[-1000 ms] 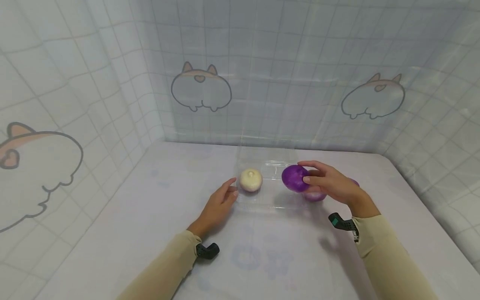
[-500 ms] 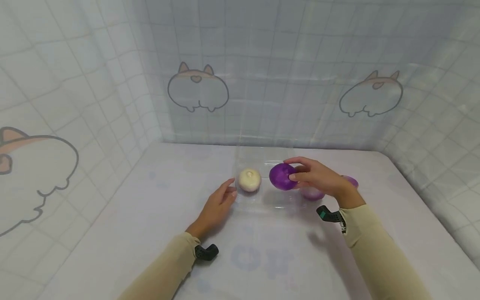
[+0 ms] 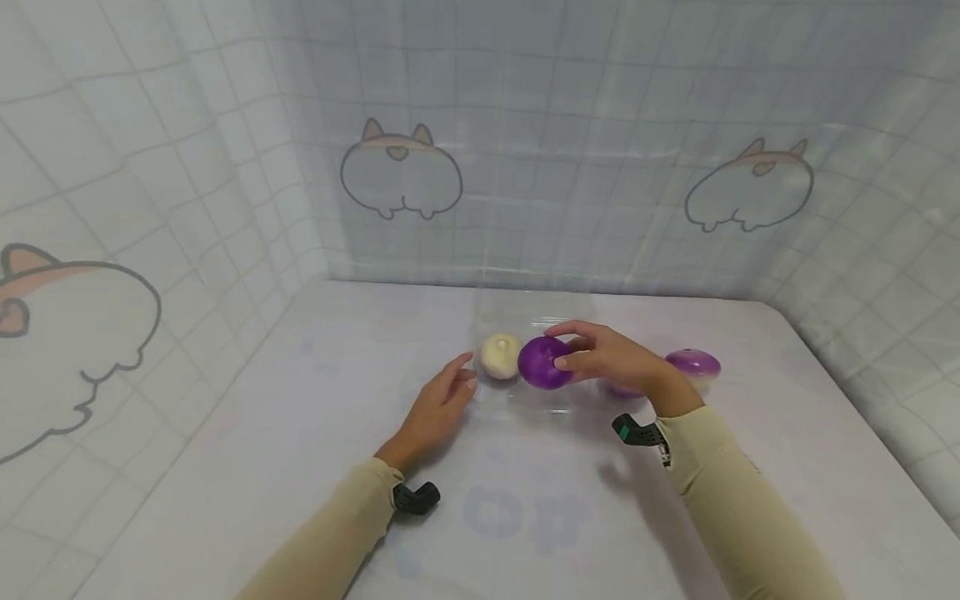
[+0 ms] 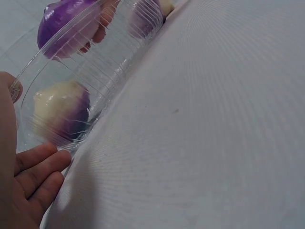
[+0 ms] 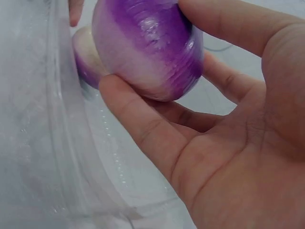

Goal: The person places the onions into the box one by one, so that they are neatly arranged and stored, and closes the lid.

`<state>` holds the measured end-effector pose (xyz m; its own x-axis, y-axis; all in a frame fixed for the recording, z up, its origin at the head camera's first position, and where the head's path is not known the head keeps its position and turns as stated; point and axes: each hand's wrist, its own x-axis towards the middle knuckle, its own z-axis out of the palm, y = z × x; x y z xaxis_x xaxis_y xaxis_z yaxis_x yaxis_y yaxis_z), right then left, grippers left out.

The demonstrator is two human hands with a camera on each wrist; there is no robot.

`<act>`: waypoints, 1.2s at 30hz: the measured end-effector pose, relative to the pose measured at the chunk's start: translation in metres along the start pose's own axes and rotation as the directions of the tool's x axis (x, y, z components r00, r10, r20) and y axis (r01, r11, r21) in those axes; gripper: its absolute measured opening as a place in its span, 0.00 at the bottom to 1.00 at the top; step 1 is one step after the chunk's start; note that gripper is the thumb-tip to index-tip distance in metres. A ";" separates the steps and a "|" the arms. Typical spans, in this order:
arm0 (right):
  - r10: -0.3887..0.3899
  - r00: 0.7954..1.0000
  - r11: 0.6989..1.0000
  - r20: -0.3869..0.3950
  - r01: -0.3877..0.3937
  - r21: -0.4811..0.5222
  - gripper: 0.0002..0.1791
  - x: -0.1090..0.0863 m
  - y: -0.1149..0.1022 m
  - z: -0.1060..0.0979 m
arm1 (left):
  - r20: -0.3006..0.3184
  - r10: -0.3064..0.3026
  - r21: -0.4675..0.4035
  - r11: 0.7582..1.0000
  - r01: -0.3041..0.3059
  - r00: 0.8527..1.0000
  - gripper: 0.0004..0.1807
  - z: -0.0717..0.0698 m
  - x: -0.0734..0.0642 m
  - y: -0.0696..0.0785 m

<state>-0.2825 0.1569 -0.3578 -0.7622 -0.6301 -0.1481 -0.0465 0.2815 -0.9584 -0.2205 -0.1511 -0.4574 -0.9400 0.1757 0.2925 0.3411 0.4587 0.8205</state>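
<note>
A purple-and-white turnip [image 3: 542, 364] is held by the fingers and thumb of my right hand [image 3: 611, 358], above the clear plastic container [image 4: 102, 67]. Inside the container's left end sits another turnip [image 3: 497, 356], its pale side up; the held one partly overlaps it in the head view. My left hand [image 3: 435, 412] rests at the container's left end, fingers extended and loosely bent by its wall. In the left wrist view, its thumb lies at the rim and its fingertips lie low against the end.
The container's transparent lid [image 3: 513, 308] lies open toward the back wall. To the right, a turnip [image 3: 693, 362] sits on the table, and one more turnip [image 3: 626, 389] is partly hidden under my right wrist. Grid-patterned curtain [image 3: 555, 167] encloses the back and sides.
My right hand has carried the turnip leftward over the container, toward the pale-topped one. The left hand has stayed in place. The far-right turnip now shows more fully.
</note>
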 end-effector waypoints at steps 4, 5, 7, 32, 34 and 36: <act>-0.003 1.000 1.000 0.030 0.003 -0.016 0.33 0.005 0.001 0.004 | 0.004 -0.001 -0.003 1.000 0.001 1.000 0.28 0.001 0.000 0.000; -0.003 0.999 1.000 0.033 0.003 -0.019 0.32 0.006 0.001 0.005 | 0.006 -0.004 -0.004 1.000 0.004 1.000 0.28 0.001 0.000 0.000; -0.010 0.999 0.999 0.040 0.011 -0.033 0.32 0.009 0.002 0.007 | 0.009 -0.008 -0.007 1.000 0.008 1.000 0.28 0.001 0.000 0.000; 0.009 0.998 0.978 0.056 0.003 -0.211 0.35 0.027 -0.015 0.019 | 0.033 -0.030 -0.009 0.999 0.030 0.999 0.29 -0.002 0.000 0.002; 0.014 0.998 0.975 0.064 0.001 -0.220 0.35 0.028 -0.015 0.020 | 0.033 -0.033 -0.004 0.999 0.033 0.999 0.29 -0.002 0.000 0.003; 0.018 0.998 0.974 0.068 -0.002 -0.225 0.35 0.029 -0.016 0.021 | 0.033 -0.034 -0.003 0.999 0.034 0.999 0.29 -0.002 0.000 0.003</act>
<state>-0.2903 0.1185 -0.3524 -0.7173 -0.6727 -0.1815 -0.1892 0.4388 -0.8784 -0.2190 -0.1515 -0.4536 -0.9500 0.1892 0.2483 0.3093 0.4619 0.8312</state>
